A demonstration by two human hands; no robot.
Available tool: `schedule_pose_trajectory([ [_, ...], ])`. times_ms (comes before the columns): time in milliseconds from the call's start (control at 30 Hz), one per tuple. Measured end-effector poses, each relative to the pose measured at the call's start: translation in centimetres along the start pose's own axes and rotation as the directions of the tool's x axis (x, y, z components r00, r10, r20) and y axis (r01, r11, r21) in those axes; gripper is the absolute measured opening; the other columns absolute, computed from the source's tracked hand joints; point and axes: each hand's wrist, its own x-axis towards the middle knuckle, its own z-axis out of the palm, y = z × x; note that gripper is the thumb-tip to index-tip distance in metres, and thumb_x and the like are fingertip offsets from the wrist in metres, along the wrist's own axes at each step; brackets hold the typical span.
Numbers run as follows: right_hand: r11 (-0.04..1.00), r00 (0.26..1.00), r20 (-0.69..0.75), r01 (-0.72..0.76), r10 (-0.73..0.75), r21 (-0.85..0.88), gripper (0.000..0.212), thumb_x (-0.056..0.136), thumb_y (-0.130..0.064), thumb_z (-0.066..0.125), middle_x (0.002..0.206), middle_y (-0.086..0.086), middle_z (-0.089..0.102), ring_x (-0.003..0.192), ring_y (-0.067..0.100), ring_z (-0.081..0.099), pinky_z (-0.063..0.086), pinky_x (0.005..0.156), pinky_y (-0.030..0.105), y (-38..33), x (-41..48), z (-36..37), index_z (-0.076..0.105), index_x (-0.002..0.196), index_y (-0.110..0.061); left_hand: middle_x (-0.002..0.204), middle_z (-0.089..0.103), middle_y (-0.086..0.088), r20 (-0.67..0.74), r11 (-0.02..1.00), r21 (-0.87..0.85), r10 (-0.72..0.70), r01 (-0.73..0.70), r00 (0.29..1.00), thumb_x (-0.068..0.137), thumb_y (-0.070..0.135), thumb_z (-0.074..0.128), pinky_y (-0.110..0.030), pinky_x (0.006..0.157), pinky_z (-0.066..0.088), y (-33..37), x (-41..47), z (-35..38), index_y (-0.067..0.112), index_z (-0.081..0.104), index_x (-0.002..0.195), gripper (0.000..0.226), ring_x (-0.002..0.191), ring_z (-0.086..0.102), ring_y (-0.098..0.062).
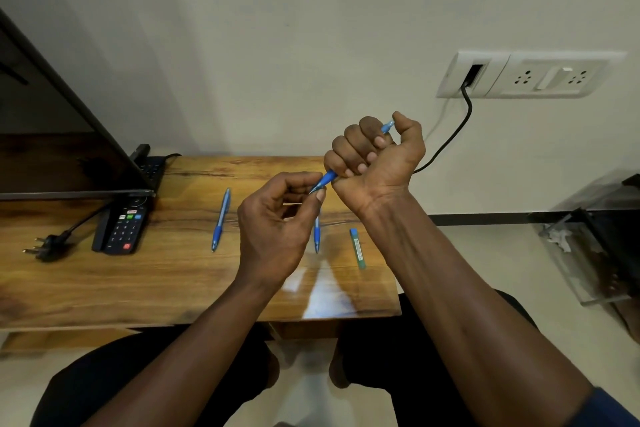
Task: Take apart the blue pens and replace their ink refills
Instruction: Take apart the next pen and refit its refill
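Above the wooden table (156, 281), the right hand (377, 156) curls tight around a blue pen (329, 178) and the left hand (277, 222) pinches its tip. On the table lie a second pen (220, 220), a third pen (317, 239) and a green refill pack (357, 248).

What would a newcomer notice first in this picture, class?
At centre, the right hand grips a blue plastic pen in its fist while the left hand pinches its tip. On the brown wooden table below lie a second blue pen left of the hands, a third blue pen partly behind the left hand, and a slim green box further right.
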Motion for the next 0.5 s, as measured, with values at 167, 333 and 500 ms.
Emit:
schedule_pose_trajectory([
  [167,1.0,1.0,-0.022,-0.013,0.013,-0.001,0.049,0.094,-0.042,0.033,0.042,-0.006,0.021,0.035,0.01,0.017,0.015,0.042,0.019,-0.13,0.1,-0.21,0.032,0.051,-0.02,0.101,0.079,0.005,0.003,1.0,0.001,-0.011,0.011,1.0,0.093,0.006,0.078,-0.038,0.082,0.065,0.01,-0.17,0.21,0.016,0.077,0.113,0.023,0.096,0.076,-0.02],
  [333,0.999,0.999,-0.049,-0.011,0.013,0.035,0.047,0.094,-0.046,0.035,0.044,-0.005,0.021,0.035,0.01,0.017,0.016,0.041,0.019,-0.16,-0.06,-0.33,0.03,0.055,-0.019,0.101,0.079,0.007,-0.004,1.0,0.01,-0.008,0.008,1.0,0.093,0.006,0.078,-0.038,0.081,0.065,0.08,-0.19,0.38,0.018,0.077,0.114,0.024,0.096,0.076,-0.018],
  [500,1.0,0.99,-0.138,0.0,0.002,0.011,0.044,0.092,-0.04,0.035,0.044,-0.006,0.02,0.036,0.011,0.015,0.014,0.042,0.02,-0.48,0.15,-0.38,0.03,0.053,-0.02,0.101,0.079,0.008,-0.004,1.0,0.017,-0.008,0.008,1.0,0.093,0.007,0.078,-0.037,0.081,0.065,0.15,-0.37,0.68,0.018,0.077,0.114,0.024,0.095,0.076,-0.016],
])
